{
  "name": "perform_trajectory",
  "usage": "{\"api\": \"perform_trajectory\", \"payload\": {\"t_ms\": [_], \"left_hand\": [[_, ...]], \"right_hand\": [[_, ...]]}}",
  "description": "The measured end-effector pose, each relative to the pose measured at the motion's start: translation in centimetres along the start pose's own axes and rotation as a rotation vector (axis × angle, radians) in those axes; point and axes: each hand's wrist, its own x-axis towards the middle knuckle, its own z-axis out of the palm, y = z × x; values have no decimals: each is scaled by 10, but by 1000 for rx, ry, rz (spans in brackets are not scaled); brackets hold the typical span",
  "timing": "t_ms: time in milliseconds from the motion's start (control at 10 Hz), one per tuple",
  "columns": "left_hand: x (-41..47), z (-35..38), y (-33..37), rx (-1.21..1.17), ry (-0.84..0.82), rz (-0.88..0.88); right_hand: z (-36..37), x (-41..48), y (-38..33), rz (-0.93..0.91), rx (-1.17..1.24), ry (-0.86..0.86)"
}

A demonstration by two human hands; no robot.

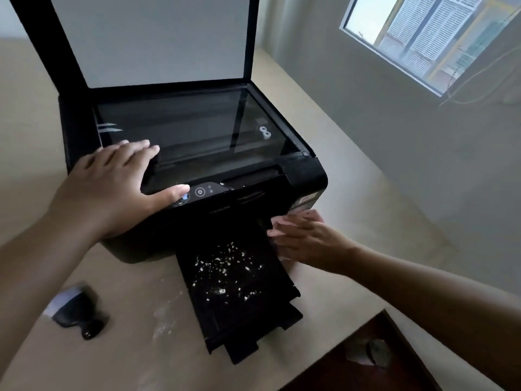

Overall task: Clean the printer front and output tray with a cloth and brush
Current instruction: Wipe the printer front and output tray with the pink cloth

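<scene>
The tray (239, 289) is pulled out from the front of the printer (304, 182) and lies over the table (127, 348). It is black, and many small white crumbs (225, 275) lie scattered on its floor, mostly in the middle. A narrower black part extends from the front end of the tray toward the table edge.

The lid (149, 38) of the printer stands open and upright, with its white inner side facing forward. Under it the glass (183, 131) is bare. The left hand (112, 187) rests flat on the front left corner of the printer, fingers spread and released, holding nothing; the thumb lies on the panel (201, 191) next to a round button. The right hand (304, 235) is just beside the right edge of the tray, near the printer front. Its fingers are straight and loose, it grasps nothing, and it looks blurred.

On the table, left of the tray, lies a dark brush (76, 309), apart from both hands. Some pale dust (166, 317) is on the table between the brush and the tray. A window (431, 35) is in the wall at the upper right
</scene>
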Motion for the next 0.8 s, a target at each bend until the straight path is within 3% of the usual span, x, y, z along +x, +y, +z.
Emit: {"api": "perform_trajectory", "payload": {"t_ms": [100,200,300,400,500,700,800], "left_hand": [[1,8,-5,25,45,-8],[5,15,-14,15,39,-25],[11,20,-16,-41,9,-49],[15,20,-1,-80,8,-102],[20,13,32,-117,9,-113],[37,-1,131,-224,49,145],[58,3,175,-286,-35,243]], "right_hand": [[-8,-13,17,28,70,-28],[-3,2,7,570,328,319],[12,26,-13,1028,477,460],[32,22,-30,1055,427,413],[40,9,-32,995,415,260],[42,6,-35,1336,428,375],[49,14,-44,1365,675,273]]}}
